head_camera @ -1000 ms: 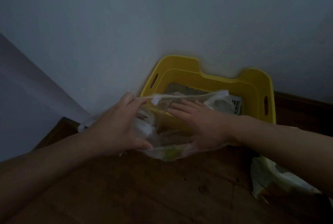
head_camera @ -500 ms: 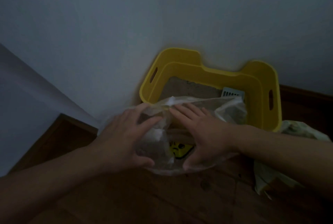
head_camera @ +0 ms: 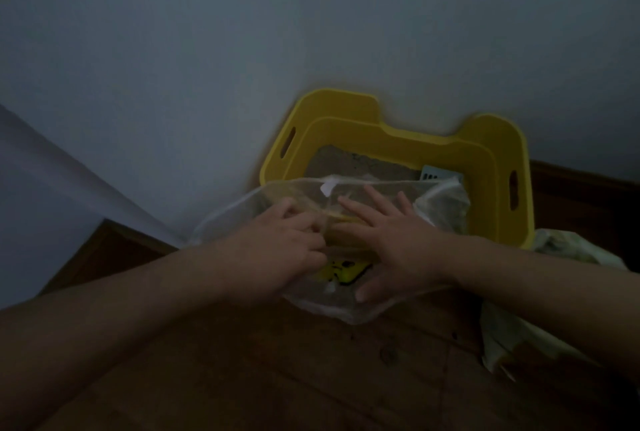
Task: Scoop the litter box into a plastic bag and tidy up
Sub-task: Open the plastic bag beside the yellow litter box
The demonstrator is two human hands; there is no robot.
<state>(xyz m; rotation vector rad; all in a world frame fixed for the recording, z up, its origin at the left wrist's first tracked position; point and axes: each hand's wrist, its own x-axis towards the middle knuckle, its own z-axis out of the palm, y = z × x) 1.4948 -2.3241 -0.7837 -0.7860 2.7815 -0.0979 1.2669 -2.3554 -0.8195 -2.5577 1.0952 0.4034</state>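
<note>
Just in front of the yellow plastic litter box (head_camera: 498, 167), the left hand (head_camera: 277, 250) seemingly pinches the clear plastic bag (head_camera: 440, 202) while the flat, unclenched right hand (head_camera: 398, 243) should spread its mouth wide.

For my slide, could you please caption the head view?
Both hands, left and right, work a clear plastic bag before the yellow litter box.

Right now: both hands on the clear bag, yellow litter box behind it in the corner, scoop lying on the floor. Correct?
Not quite. The scoop is inside the yellow litter box, not on the floor, per the head view. The rest holds: left hand and right hand are on the clear bag.
</note>
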